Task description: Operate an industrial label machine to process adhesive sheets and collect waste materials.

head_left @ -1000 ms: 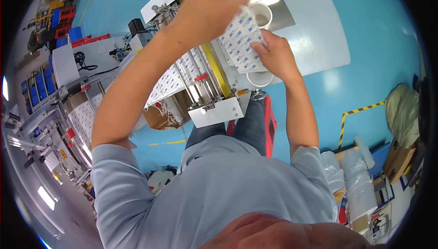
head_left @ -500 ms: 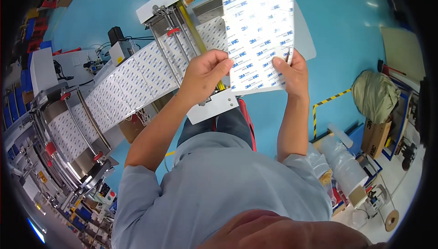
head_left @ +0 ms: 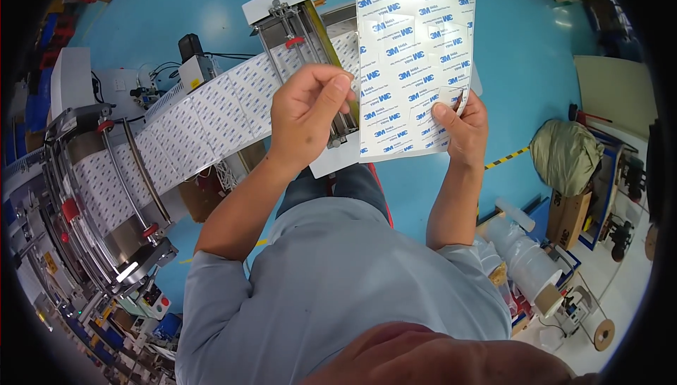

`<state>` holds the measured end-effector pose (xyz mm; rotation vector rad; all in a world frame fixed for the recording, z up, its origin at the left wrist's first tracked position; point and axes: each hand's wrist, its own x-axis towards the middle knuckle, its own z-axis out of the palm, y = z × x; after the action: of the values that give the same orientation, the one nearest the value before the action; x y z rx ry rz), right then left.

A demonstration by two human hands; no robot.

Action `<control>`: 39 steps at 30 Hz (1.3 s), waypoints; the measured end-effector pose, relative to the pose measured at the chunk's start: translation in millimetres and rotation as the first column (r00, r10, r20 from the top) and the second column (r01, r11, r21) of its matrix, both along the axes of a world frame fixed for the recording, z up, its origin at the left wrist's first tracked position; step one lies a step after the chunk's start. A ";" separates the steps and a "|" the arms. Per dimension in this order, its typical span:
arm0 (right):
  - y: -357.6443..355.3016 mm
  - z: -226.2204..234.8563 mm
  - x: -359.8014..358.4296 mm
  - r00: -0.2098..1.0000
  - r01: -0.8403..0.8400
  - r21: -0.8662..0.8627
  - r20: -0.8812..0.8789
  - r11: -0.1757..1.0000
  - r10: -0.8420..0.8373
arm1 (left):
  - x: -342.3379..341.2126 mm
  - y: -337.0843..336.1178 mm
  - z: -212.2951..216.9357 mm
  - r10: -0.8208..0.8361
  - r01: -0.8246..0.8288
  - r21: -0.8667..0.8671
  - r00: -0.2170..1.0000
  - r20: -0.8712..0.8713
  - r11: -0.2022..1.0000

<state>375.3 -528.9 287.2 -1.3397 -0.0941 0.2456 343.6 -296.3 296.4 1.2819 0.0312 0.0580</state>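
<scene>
Our left hand (head_left: 310,113) has come off the white, blue-printed sheet (head_left: 416,53) since the earlier frame; at eleven o'clock, just beside its edge, thumb and forefinger pinch together (on what, if anything, we cannot tell). At two o'clock our right hand (head_left: 465,127) grips the sheet, thumb in front, fingers closed behind. The sheet stands at one o'clock. Beyond, at eleven, sits a roller frame (head_left: 294,41); at ten, a long printed strip (head_left: 204,127).

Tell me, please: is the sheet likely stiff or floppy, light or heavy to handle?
The sheet looks thin, so it is probably light. It extends nearly flat above the right hand, suggesting some stiffness.
</scene>
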 end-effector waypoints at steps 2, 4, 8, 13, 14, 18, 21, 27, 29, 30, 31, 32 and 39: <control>8.5 7.1 -7.5 1.000 -0.007 0.003 0.002 1.000 0.007 | -2.8 11.1 7.8 0.087 -0.086 -0.029 0.996 0.014 0.996; 14.4 12.7 -11.8 1.000 -0.025 0.004 0.010 1.000 0.025 | 0.7 26.6 14.4 0.196 -0.193 -0.107 0.981 0.012 0.975; 21.9 19.4 -19.0 0.999 -0.040 0.016 0.014 0.999 0.040 | 8.0 57.3 21.6 0.383 -0.366 -0.152 0.918 0.102 0.918; 31.9 26.6 -25.0 0.997 -0.066 -0.013 0.037 0.998 0.066 | -24.9 46.8 21.3 0.069 -0.067 0.027 0.996 -0.055 0.997; 33.2 28.4 -25.2 0.997 -0.061 -0.012 0.041 0.998 0.062 | -30.0 42.0 21.0 0.029 -0.028 0.032 0.999 -0.044 0.999; 41.6 36.2 -29.5 0.995 -0.079 -0.014 0.054 0.997 0.079 | -44.0 34.4 21.3 0.006 -0.007 -0.037 1.000 -0.021 0.999; 45.3 40.4 -31.8 0.993 -0.098 -0.054 0.053 0.994 0.101 | -41.7 36.1 19.7 -0.005 0.003 0.083 1.000 0.017 0.997; 49.8 42.9 -36.3 0.991 -0.109 -0.112 0.071 0.988 0.118 | -39.0 47.8 22.1 0.073 -0.076 0.071 0.996 0.049 0.995; 50.3 43.6 -37.2 0.990 -0.121 -0.129 0.060 0.984 0.129 | -33.7 55.7 26.2 0.186 -0.186 -0.004 0.981 0.049 0.983; 50.3 44.2 -37.9 0.989 -0.126 -0.132 0.060 0.983 0.134 | -30.6 61.9 28.5 0.237 -0.239 0.016 0.968 0.083 0.971; 50.3 44.9 -38.3 0.987 -0.138 -0.129 0.059 0.982 0.147 | -26.2 69.4 30.7 0.289 -0.287 -0.041 0.954 0.079 0.957; 50.4 45.8 -39.1 0.986 -0.148 -0.125 0.058 0.981 0.157 | -22.2 77.1 32.5 0.341 -0.334 -0.096 0.938 0.070 0.938; 57.8 47.1 -42.1 0.984 -0.148 -0.136 0.075 0.980 0.160 | -34.3 79.7 28.7 0.153 -0.154 0.021 0.988 0.034 0.988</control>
<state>333.2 -471.1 334.3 -1.4744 -0.2586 0.3298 309.3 -216.6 325.1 1.3003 0.1017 0.2119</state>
